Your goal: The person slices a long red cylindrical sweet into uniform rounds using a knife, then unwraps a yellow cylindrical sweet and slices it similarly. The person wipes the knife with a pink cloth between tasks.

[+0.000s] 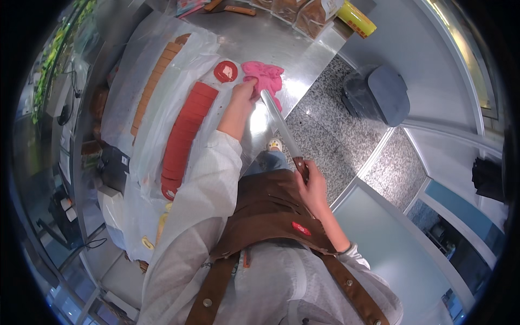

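My right hand (312, 186) grips the wooden handle of a long-bladed knife (280, 122), whose blade slants up and left to a pink cloth (266, 75). On the near side of that cloth, my left hand (245, 95) has its fingers closed on the fabric, beside the blade's tip. Left of my left forearm lies a red cake roll (189, 132), cut into many slices and set on white paper. A separate red end piece with pale cream (225, 71) rests just beyond the roll. Further left, a tan sliced roll (156, 87) lies on its own paper.
Bagged baked goods (310, 16) and a yellow cylindrical package (356, 19) stand at the counter's far right. Another wooden-handled tool (239, 10) lies at the back of the steel counter (260, 36). A grey lidded bin (388, 95) stands on the speckled floor, right of the counter's edge.
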Motion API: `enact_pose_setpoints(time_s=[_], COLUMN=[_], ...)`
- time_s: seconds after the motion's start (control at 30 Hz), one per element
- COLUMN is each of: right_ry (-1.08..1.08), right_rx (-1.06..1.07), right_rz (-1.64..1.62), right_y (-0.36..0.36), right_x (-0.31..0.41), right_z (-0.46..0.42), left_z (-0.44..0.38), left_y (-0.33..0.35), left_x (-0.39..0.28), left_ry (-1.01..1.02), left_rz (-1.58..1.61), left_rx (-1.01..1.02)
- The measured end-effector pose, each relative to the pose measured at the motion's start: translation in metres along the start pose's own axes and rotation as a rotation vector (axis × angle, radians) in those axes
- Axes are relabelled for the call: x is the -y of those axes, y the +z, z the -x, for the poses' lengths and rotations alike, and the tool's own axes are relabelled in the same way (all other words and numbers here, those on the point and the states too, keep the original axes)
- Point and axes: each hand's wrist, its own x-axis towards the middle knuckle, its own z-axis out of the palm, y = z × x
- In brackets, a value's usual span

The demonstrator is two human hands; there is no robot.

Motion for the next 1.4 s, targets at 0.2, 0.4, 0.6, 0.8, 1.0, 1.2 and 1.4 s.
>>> enact_pose_setpoints(time_s=[0.2, 0.4, 0.6, 0.8, 1.0, 1.2, 1.4], right_ry=[0.111, 0.051, -0.051, 0.058, -0.118, -0.075, -0.028], right_rx=[0.012, 0.043, -0.16, -0.06, -0.134, -0.161, -0.119], right_rz=[-0.129, -0.217, 0.029, -0.124, -0.207, -0.271, -0.225], right_y=[-0.009, 0.007, 0.015, 0.003, 0.016, 0.019, 0.023], right_x=[-0.002, 0.0, -0.023, 0.013, 0.045, 0.027, -0.01], right_z=[-0.006, -0.057, -0.077, -0.088, -0.128, -0.131, -0.116], left_z=[0.029, 0.05, 0.066, 0.085, 0.09, 0.066, 0.057], left_y=[-0.002, -0.008, -0.019, -0.021, -0.018, -0.02, 0.029], left_x=[-0.023, -0.034, -0.034, -0.029, -0.012, -0.004, 0.045], left_ry=[-0.172, -0.237, -0.057, -0.044, 0.085, 0.534, 0.997], left_rz=[0.084, 0.163, 0.166, 0.31, 0.312, -0.465, -1.204], left_rx=[0.26, 0.359, 0.549, 0.584, 0.655, 0.235, -0.54])
